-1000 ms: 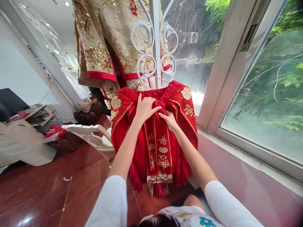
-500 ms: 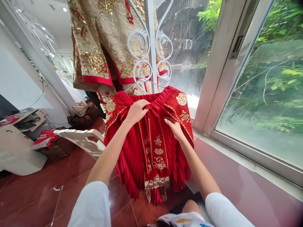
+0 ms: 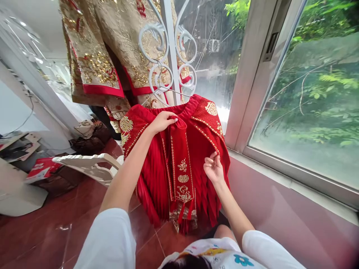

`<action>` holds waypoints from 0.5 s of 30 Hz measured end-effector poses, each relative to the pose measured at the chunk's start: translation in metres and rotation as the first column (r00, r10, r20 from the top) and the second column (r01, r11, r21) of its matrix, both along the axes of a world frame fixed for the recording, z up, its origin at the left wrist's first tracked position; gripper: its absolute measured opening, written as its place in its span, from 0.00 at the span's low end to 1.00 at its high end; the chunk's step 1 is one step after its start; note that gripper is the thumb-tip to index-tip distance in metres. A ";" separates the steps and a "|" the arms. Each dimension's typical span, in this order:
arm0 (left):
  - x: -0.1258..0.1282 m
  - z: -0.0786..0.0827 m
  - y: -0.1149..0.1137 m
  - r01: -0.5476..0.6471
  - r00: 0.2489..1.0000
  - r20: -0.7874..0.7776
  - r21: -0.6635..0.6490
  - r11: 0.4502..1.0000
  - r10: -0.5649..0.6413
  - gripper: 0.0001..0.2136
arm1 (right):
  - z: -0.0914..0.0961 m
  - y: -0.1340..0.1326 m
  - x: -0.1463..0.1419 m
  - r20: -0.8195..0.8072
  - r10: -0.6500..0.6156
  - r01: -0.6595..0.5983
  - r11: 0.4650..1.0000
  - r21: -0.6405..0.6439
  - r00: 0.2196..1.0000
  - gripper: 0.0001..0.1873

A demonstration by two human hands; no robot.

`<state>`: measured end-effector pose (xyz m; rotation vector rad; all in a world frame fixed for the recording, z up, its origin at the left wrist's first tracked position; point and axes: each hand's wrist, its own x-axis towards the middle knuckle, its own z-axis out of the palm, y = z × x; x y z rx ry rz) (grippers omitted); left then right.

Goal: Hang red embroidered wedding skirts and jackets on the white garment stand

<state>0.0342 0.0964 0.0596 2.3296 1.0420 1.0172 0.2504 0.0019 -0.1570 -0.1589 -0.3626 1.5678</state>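
A red pleated skirt [image 3: 183, 149] with gold embroidery and beaded panel edges hangs in front of me from a thin wire hanger [image 3: 160, 80]. At its waistband, my left hand [image 3: 164, 122] pinches the red fabric beside a small loop at the top of the central panel. Lower on the right, my right hand [image 3: 214, 169] is turned palm up with curled fingers; its fingertips close on the beaded edge of the right side panel. Red tassels hang near the bottom of the central panel.
A white scrolled metal rack [image 3: 171, 56] stands behind the skirt. Beside it hangs a cream-and-gold garment [image 3: 98, 67] with red trim. A white carved chair back [image 3: 89, 160] is close on the left; a metal-framed window [image 3: 238, 82] and sill border the right.
My right hand has moved down from the upper panel and turned palm up at the beaded edge. My left hand stays at the waistband, where a loop now shows. The camera view has shifted slightly.
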 end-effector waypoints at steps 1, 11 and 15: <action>0.003 -0.003 0.003 -0.014 1.000 0.019 0.026 1.000 0.014 0.13 | 0.000 0.001 -0.004 0.012 0.017 -0.017 1.000 -0.015 1.000 0.05; 0.008 -0.013 -0.007 -0.163 0.959 -0.176 0.292 0.942 0.220 0.14 | 0.033 0.038 -0.044 0.756 -0.249 0.302 0.951 0.072 0.605 0.15; 0.003 -0.010 -0.002 -0.041 0.991 -0.119 0.173 0.984 0.063 0.11 | 0.037 0.038 -0.044 0.846 -0.306 0.121 0.952 0.282 0.436 0.19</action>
